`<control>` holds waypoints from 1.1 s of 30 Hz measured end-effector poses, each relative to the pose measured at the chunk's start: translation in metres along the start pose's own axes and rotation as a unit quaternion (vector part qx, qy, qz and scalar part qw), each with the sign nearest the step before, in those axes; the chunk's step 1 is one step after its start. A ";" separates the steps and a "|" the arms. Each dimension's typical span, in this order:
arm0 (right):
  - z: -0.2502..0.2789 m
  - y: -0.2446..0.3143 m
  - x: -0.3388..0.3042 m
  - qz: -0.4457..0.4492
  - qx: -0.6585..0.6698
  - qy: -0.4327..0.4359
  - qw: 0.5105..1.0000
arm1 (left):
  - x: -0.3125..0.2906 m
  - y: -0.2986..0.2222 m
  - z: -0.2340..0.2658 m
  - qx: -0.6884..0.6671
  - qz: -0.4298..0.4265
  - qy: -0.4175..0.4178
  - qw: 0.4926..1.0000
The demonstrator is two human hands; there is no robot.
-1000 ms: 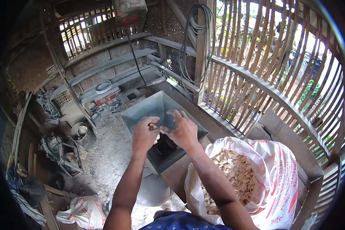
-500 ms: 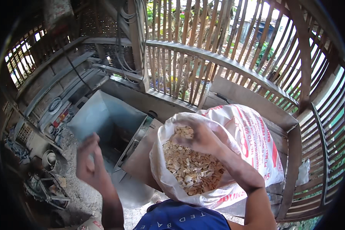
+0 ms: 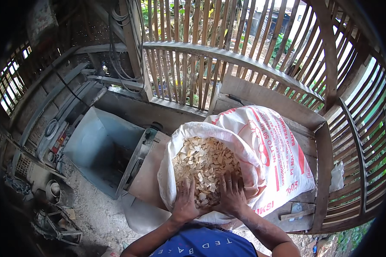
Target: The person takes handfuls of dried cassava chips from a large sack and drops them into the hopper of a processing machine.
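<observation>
A large white woven sack (image 3: 270, 145) with red print stands open on a wooden bench, filled with pale dried chips (image 3: 203, 160). Both my hands are sunk into the near side of the pile. My left hand (image 3: 185, 199) lies palm down on the chips with fingers spread. Right beside it, my right hand (image 3: 230, 193) presses into the chips too, its fingers apart. To the left of the sack stands a grey metal hopper (image 3: 99, 147) of a machine, its mouth open and dark inside.
A curved bamboo-slat wall (image 3: 227, 64) closes in the back and right. Black cables (image 3: 120, 47) hang down a post. Metal parts and a pot (image 3: 53, 192) lie on the dusty floor at the left. A wooden bench (image 3: 317, 162) carries the sack.
My hands left the hopper and moved right to the sack. My view turned right with them. Both hands now rest in the chips.
</observation>
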State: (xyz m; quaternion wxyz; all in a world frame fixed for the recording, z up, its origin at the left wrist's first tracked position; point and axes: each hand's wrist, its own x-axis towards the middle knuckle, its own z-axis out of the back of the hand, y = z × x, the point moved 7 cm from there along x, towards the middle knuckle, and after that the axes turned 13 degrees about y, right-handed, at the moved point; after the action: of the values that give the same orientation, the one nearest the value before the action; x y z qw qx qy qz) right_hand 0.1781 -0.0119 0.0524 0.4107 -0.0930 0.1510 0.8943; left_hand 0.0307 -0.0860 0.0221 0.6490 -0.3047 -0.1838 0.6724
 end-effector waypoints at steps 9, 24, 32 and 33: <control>-0.002 -0.016 0.056 -0.031 0.006 -0.014 0.999 | 0.038 0.019 0.001 -0.093 -0.007 -0.125 0.988; -0.017 -0.028 0.095 0.030 0.281 -0.073 0.957 | 0.064 0.034 0.021 -0.201 -0.110 -0.255 0.939; -0.014 -0.010 0.096 0.064 0.457 -0.031 0.887 | 0.064 0.026 0.027 -0.275 -0.080 -0.289 0.914; -0.008 -0.003 0.092 0.066 0.476 -0.024 0.876 | 0.060 0.024 0.031 -0.285 -0.065 -0.309 0.905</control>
State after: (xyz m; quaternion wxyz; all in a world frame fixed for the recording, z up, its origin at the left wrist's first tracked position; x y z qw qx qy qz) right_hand 0.1216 0.0523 0.0176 0.3488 0.1457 0.5546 0.7413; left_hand -0.0054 -0.0248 0.0196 0.4870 -0.2413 -0.5785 0.6082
